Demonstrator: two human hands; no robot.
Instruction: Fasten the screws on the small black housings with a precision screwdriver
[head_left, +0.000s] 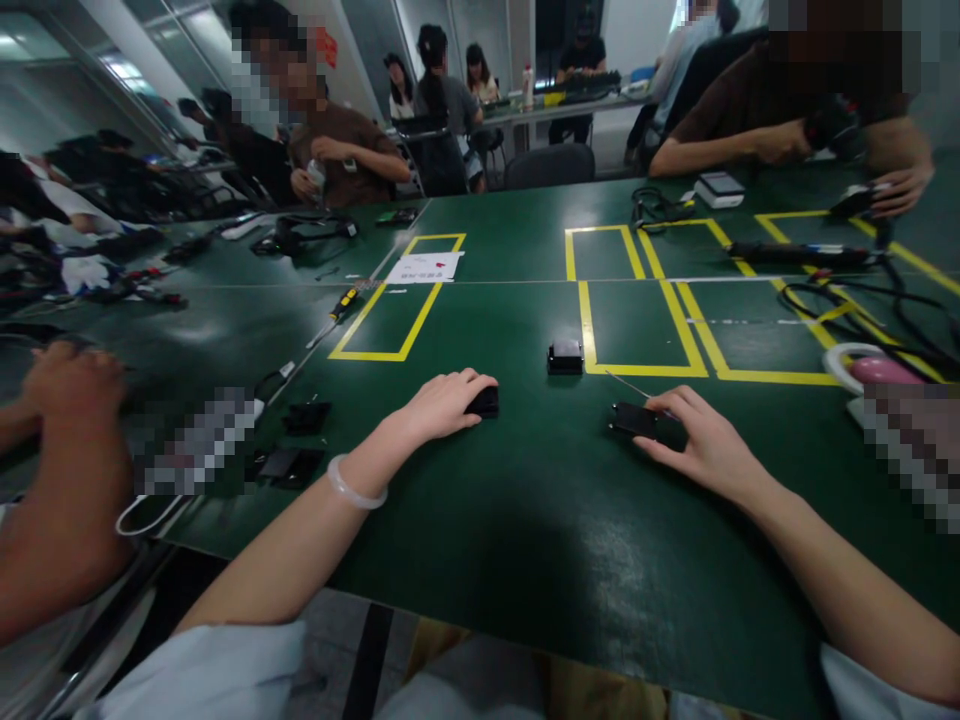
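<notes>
My left hand (444, 405) rests palm down on the green table, its fingers and thumb closed on a small black block (486, 402). Across from it, my right hand (697, 440) pinches another small black part (631, 420) with bright metal spots on its left end; part of it is hidden under the fingers. Between and beyond both hands stands a third black block-shaped part (565, 357), touched by neither. A thin stiff wire or rod (628, 384) lies just behind the right-hand part. What these black parts are I cannot make out.
More black parts (289, 463) lie left of my left forearm, near a co-worker's arm (71, 470). Yellow tape outlines (645, 370) mark the table (517, 500). A yellow-black screwdriver (344, 303), a paper sheet (425, 267) and black cables (817, 305) lie farther off. Co-workers sit opposite.
</notes>
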